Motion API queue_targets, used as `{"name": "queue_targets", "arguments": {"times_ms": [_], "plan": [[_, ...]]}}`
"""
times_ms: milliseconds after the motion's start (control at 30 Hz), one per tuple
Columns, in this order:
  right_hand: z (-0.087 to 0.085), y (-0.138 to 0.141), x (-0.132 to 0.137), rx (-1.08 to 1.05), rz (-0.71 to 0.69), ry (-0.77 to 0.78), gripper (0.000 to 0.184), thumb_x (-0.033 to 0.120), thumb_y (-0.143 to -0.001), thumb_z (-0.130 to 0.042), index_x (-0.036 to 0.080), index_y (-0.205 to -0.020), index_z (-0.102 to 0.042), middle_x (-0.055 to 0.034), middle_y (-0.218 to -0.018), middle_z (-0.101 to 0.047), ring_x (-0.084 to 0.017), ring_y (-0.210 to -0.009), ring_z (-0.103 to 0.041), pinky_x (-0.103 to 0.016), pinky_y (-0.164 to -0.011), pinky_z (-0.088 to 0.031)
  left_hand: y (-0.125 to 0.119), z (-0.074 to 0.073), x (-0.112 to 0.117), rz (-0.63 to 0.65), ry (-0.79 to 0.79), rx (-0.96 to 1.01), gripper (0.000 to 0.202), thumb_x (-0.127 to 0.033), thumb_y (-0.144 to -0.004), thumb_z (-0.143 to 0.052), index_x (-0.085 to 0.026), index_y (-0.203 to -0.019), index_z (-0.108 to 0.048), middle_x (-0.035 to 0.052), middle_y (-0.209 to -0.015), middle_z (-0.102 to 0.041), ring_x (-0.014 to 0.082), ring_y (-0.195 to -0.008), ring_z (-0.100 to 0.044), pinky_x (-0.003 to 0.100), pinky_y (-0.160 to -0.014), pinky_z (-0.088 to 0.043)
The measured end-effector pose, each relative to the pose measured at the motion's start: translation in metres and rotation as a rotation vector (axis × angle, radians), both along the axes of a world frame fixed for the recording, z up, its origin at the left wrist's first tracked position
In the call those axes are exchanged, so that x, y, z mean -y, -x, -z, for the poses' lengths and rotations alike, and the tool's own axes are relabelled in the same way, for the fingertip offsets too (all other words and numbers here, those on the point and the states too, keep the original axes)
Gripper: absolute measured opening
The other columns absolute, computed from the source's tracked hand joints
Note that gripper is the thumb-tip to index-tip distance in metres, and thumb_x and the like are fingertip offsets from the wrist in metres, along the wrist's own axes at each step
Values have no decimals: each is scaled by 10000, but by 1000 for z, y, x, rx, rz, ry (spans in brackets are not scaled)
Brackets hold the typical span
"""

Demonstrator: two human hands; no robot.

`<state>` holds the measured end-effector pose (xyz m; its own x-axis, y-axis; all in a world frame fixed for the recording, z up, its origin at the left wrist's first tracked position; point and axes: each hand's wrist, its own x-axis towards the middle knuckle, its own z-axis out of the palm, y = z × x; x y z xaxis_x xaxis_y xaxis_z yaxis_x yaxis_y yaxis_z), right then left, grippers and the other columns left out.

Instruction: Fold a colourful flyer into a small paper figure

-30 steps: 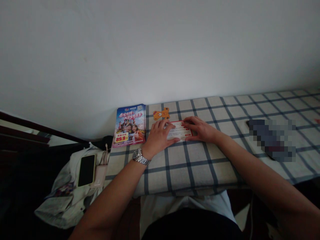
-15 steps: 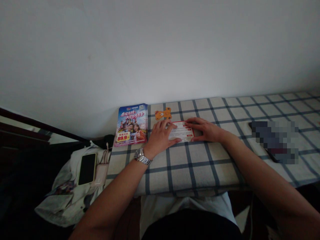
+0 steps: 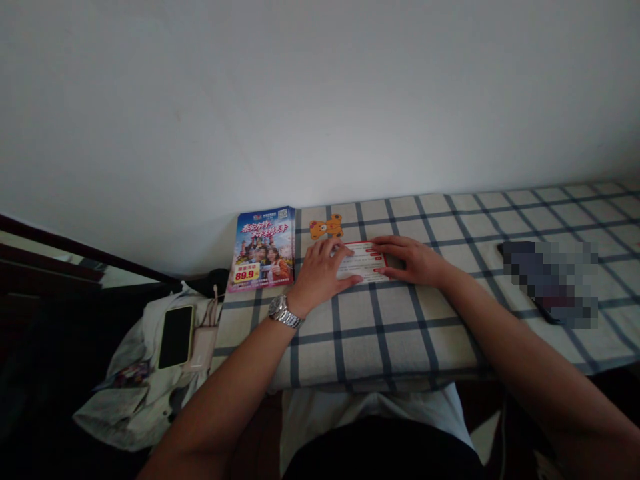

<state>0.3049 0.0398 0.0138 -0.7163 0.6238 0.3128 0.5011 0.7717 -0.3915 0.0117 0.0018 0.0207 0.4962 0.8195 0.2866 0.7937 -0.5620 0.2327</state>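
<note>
A white printed leaflet [image 3: 365,263] with a red border and red labels lies on the checked tablecloth in front of me. My left hand [image 3: 324,268] curves over its left part, thumb at the near edge and fingertips towards the far edge, covering that end. A metal watch sits on this wrist. At the other end, my right hand [image 3: 413,260] holds the leaflet's right side, fingers along the far corner and thumb on the near corner. Left of my hands is a stack of colourful flyers [image 3: 264,250]. An orange bear-shaped cutout [image 3: 325,227] lies just beyond the leaflet.
A dark phone [image 3: 530,280], partly pixelated, lies on the tablecloth [image 3: 410,347] to the right. Below the table's left end, a second phone [image 3: 176,337] and a pale power bank [image 3: 203,348] rest on light cloth [image 3: 117,417]. The wall [image 3: 320,107] stands behind the table.
My right thumb has shifted slightly left and further onto the leaflet's near right corner. The leaflet's right edge sits slightly further left. My left hand stays in nearly the same place.
</note>
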Motion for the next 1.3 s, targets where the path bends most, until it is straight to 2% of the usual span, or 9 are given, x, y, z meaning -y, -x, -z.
{"name": "queue_targets", "arguments": {"times_ms": [133,233,433,733,967,1133,1300], "plan": [[-3,17,10,78,113,-92,549,523,-952,-721,186,-1383,-670,-173,-1458,-651,-385,-1271,-668,-590,-1076,-565,0,0,0,-2,-6,3,607,-596,-892,-789,-217,-1333,-616,120,-1383,-549,353,-1290,-530,538,-1126,-451],[-2,25,14,80,162,-123,576,547,-934,-736,179,-1372,-664,-173,-1426,-661,-379,-1225,-680,-576,-1050,-574,-1,1,-1,-5,-4,4,615,-601,-888,-791,-218,-1335,-614,118,-1374,-553,350,-1284,-535,539,-1126,-455],[-1,29,16,64,182,-121,695,620,-875,-780,185,-1395,-627,-180,-1396,-667,-388,-1219,-663,-574,-1054,-556,-1,1,0,-11,4,6,615,-580,-878,-810,-225,-1338,-610,126,-1396,-549,360,-1303,-527,544,-1129,-454],[6,27,12,58,181,-106,661,663,-862,-776,212,-1324,-634,-165,-1379,-664,-382,-1211,-653,-560,-1040,-542,2,2,-3,1,23,18,602,-588,-885,-798,-240,-1339,-611,121,-1403,-550,361,-1308,-525,553,-1135,-449],[7,27,12,46,181,-89,634,621,-839,-821,235,-1302,-623,-157,-1385,-658,-386,-1214,-648,-571,-1031,-544,17,0,-10,108,89,29,634,-534,-884,-820,-238,-1398,-596,123,-1470,-515,348,-1382,-498,555,-1201,-433],[6,26,12,30,185,-69,629,619,-838,-819,253,-1310,-624,-153,-1394,-647,-386,-1225,-642,-579,-1040,-537,35,-4,-11,233,193,59,635,-397,-952,-768,-330,-1534,-522,99,-1592,-439,318,-1509,-418,541,-1282,-378],[5,26,12,39,188,-65,626,645,-848,-799,233,-1285,-622,-161,-1393,-641,-385,-1231,-638,-571,-1056,-528,46,-6,-12,323,277,88,690,-268,-967,-731,-406,-1588,-464,62,-1671,-394,302,-1561,-381,540,-1297,-379]]}}
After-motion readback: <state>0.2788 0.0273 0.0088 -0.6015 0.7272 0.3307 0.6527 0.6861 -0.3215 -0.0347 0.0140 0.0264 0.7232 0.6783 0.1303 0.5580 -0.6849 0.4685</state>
